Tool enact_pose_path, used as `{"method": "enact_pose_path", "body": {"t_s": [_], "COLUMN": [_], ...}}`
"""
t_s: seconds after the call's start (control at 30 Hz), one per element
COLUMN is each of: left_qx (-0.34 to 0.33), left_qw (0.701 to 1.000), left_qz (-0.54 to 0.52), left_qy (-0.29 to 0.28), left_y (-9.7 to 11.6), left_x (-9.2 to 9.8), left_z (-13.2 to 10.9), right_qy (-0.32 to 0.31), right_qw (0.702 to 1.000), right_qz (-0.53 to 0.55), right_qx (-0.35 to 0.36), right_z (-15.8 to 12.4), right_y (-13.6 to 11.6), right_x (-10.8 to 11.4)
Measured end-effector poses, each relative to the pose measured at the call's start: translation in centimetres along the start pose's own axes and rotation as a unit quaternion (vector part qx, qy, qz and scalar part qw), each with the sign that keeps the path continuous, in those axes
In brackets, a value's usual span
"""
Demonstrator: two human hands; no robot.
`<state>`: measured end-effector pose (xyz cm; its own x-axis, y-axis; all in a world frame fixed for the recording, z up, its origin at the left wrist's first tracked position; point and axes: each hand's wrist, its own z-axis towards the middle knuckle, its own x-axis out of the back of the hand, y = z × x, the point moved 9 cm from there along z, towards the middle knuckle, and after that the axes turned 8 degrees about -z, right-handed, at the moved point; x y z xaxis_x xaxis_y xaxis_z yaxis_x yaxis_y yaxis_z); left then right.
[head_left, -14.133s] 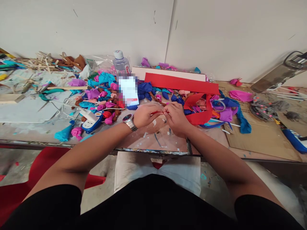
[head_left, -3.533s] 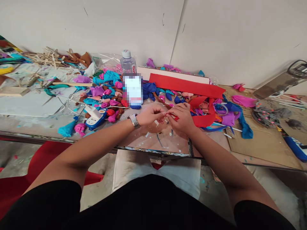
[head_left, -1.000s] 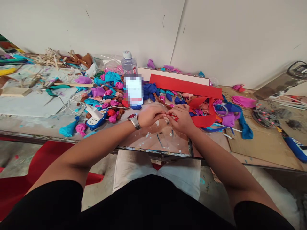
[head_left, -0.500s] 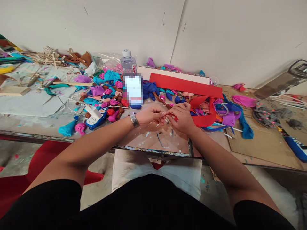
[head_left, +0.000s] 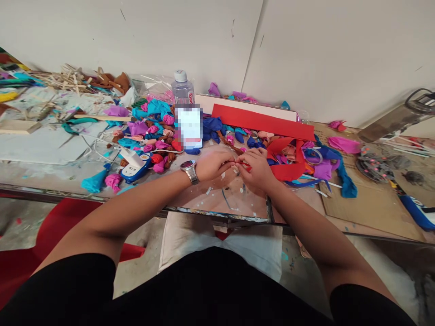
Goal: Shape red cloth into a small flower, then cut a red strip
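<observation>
My left hand, with a metal watch on its wrist, and my right hand meet over the near middle of the worktable. Both pinch a small red strip of paper or fabric between fingertips; most of it is hidden under my fingers. Just behind my right hand lies a heap of red strips. A long red sheet rests further back against a white board.
Small rolled pieces in pink, blue, purple and brown crowd the table's middle left. A water bottle, a propped phone, a blue-white power strip, wooden sticks and a cardboard sheet surround them.
My hands stay together on the red strip, with only small finger shifts. The view has drifted slightly.
</observation>
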<state>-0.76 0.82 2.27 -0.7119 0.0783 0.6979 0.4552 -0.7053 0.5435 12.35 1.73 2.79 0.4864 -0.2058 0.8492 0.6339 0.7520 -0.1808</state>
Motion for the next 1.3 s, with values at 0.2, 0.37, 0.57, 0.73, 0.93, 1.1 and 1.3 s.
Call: {"method": "enact_pose_path", "body": {"t_s": [0.2,0.37,0.57,0.73,0.93,1.1,1.3], "left_qx": [-0.018,-0.022,-0.026,-0.041,-0.073,-0.086,-0.058], "left_qw": [1.000,0.999,0.999,0.998,0.995,0.993,0.995], "left_qz": [0.011,0.034,0.028,0.028,0.042,0.031,0.003], "left_qy": [0.005,-0.002,0.013,0.034,0.058,0.072,0.084], "left_y": [0.7,0.9,0.8,1.1,1.5,1.8,1.7], "left_x": [0.2,0.2,0.7,0.9,1.3,1.7,2.0], "left_z": [0.0,0.1,0.1,0.0,-0.3,-0.3,-0.2], "right_qy": [0.004,0.008,0.006,0.002,0.004,0.026,0.047], "right_qw": [1.000,1.000,1.000,1.000,1.000,0.999,0.998], "right_qz": [0.000,0.001,0.000,-0.002,0.024,0.032,0.027], "right_qx": [0.003,0.002,-0.001,-0.001,-0.017,-0.024,-0.029], "right_z": [0.0,0.0,0.0,0.1,0.0,-0.1,0.0], "right_y": [-0.1,-0.1,-0.1,-0.3,-0.2,0.0,0.1], "right_x": [0.3,0.4,0.3,0.4,0.4,0.5,0.7]}}
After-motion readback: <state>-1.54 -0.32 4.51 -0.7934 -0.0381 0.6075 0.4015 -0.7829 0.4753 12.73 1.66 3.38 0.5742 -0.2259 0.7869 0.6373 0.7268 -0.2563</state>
